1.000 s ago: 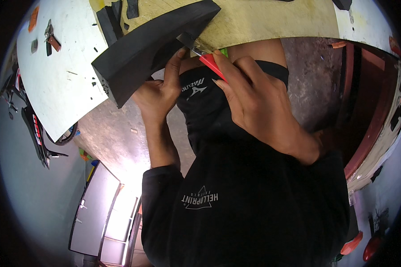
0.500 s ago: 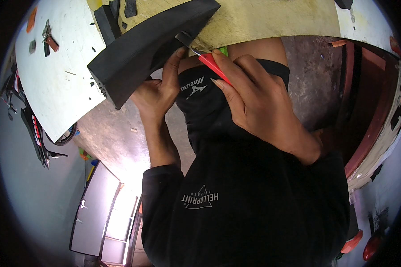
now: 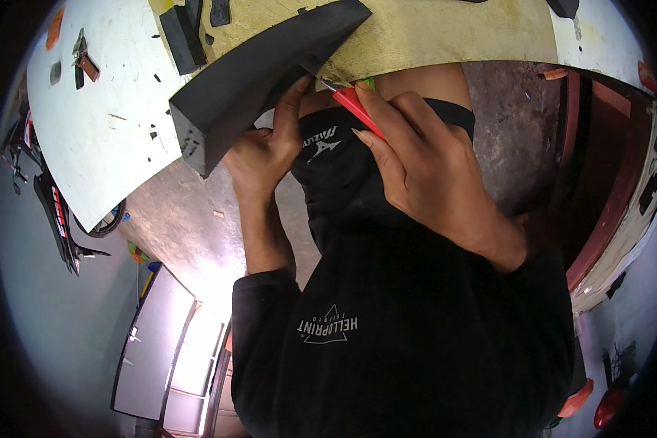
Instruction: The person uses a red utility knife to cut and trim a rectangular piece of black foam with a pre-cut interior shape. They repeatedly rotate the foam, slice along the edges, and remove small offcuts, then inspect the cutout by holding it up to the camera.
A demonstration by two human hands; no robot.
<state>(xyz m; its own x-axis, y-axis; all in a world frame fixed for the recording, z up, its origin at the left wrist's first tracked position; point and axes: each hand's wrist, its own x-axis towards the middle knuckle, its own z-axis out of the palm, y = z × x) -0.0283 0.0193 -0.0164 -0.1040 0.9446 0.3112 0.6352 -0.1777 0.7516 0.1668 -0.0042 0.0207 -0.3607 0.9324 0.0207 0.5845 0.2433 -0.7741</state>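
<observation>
A long, curved black block (image 3: 248, 80), possibly foam, lies slantwise over the near edge of the table. My left hand (image 3: 266, 150) grips it from its near side, thumb pressed on the lower face and the other fingers hidden behind it. In my right hand (image 3: 434, 150) is a red-handled cutter knife (image 3: 359, 114), held between thumb and fingers. Its short metal blade points up and left, close to the block's near edge and my left thumb. I cannot tell whether the blade touches the block.
A yellowish board (image 3: 445, 33) lies on the white table (image 3: 109, 146). Smaller black pieces (image 3: 181, 40) rest at its left, with scattered crumbs. A brown-handled tool (image 3: 86, 64) and an orange item (image 3: 55, 29) lie farther left. A two-wheeler (image 3: 60, 219) stands beyond the table.
The black block has shifted slightly to the right and turned a little in my left hand. The knife has moved slightly right and down.
</observation>
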